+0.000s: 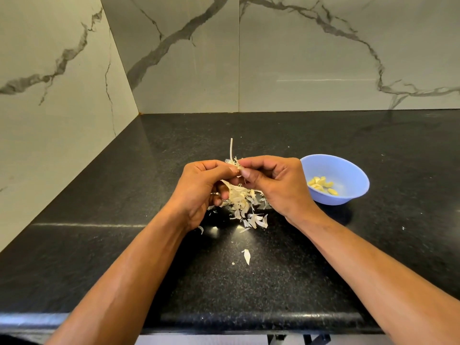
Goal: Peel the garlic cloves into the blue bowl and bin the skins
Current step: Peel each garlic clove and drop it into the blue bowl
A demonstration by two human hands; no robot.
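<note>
While a garlic clove point(239, 167) is pinched between the left hand point(206, 192) and right hand point(278, 185), skins point(245, 205) are piled beneath on the tabletop point(273, 282); the bowl point(348, 170) is set just right.

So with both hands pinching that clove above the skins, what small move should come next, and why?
Probably keep stripping skin from the clove pinched between the left hand and right hand, letting it fall on the skin pile. Papery skin seems to cling to it, so it isn't ready for the blue bowl.
</note>
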